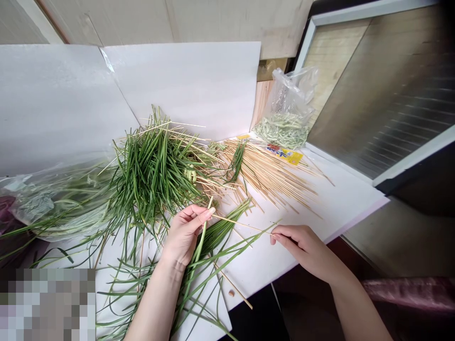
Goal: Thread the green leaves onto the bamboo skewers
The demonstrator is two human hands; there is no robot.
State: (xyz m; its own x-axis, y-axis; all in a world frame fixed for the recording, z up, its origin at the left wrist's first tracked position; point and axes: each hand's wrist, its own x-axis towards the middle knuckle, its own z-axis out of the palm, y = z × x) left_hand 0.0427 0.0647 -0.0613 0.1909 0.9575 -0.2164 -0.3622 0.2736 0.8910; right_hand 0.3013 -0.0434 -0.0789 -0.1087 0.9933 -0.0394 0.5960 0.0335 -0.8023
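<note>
My left hand [184, 236] pinches one end of a thin bamboo skewer [241, 224], and a pale green stem passes close by its fingers. My right hand [302, 248] holds the skewer's other end between thumb and fingertips. A loose bundle of long green leaves [216, 232] lies under and between my hands. Behind my left hand rises a large heap of narrow green leaves [156, 170]. A fan of loose bamboo skewers [270, 173] spreads beyond my right hand, with a few green blades lying on it.
A white board [341, 208] carries everything and ends in an edge at the front right. White panels [185, 80] stand behind it. A clear bag of green pods [286, 113], a yellow packet [282, 155] and a leaf-filled plastic bag [60, 203] lie nearby. A blurred patch covers the bottom left corner.
</note>
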